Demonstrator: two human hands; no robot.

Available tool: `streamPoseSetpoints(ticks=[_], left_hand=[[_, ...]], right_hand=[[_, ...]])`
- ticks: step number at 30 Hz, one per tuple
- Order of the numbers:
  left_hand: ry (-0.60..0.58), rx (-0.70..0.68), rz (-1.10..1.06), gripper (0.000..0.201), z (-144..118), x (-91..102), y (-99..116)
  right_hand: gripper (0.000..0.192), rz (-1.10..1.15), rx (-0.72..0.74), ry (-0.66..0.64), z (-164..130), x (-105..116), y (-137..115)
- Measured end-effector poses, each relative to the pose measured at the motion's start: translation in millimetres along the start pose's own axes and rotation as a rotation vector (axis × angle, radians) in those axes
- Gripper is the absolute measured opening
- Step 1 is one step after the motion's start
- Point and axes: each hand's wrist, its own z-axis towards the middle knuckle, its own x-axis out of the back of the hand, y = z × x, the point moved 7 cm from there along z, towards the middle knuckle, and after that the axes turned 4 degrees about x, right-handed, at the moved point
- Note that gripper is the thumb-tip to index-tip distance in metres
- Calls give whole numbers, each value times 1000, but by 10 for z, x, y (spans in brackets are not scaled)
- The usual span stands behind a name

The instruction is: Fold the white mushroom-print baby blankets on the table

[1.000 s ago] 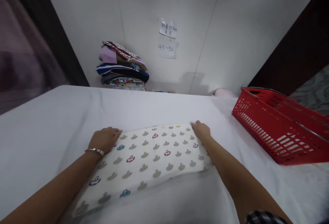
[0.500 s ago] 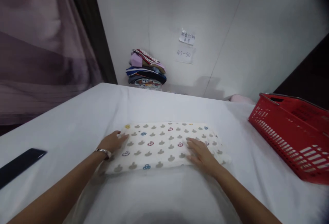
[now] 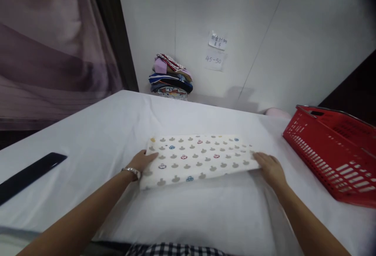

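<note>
A folded white cloth (image 3: 194, 161) printed with grey, red, blue and yellow motifs lies lengthwise on the white-covered table (image 3: 123, 119). At its left end my left hand (image 3: 143, 163) is closed, the thumb on top and the other fingers hidden at the edge. My right hand (image 3: 270, 168) grips the opposite end near the front corner, and the cloth's front edge there is slightly raised. A silver bracelet (image 3: 133, 172) circles my left wrist.
To the right stands a red plastic basket (image 3: 326, 154). A dark flat object (image 3: 32, 174) rests at the left. Folded fabrics (image 3: 170, 78) are stacked by the wall behind the table, below two paper notes (image 3: 216, 60). A purplish curtain (image 3: 44, 52) hangs at left.
My right hand has moved from lying on top of the cloth to its right end and closed there. The cloth's right front edge has lifted. My left hand stays at the left end.
</note>
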Motion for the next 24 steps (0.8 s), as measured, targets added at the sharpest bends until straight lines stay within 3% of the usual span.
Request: streamPoseSetpoints(ticks=[4,6,8,11,15,18,21,24], left_hand=[[-110,-6,-169,53,-338,-403,151],[-104,14,-247,58,-408,-477,134],[-101,48,-305,61,-392,-499,69],[-110,87,-362,63,-287,-496,-11],[-78,90,-397,64,-201,-483,5],[-17,44,-353,60,-230,-471,28],[59,-52,-246,58,-278,-424,39],[19,-93,-188,58,-250,-414,50]], right_hand=[[56,-55,-185,-139,-66,-129,515],[59,-38,-219,-246,-113,-214,576],[57,-31,-237,-260,-91,-174,494],[52,73,-179,-164,112,58,30],[45,370,42,-59,428,325,-1038],[51,432,180,-138,453,274,-1710],[53,423,233,-219,352,145,-1962],[55,460,248,-286,313,91,-1936]])
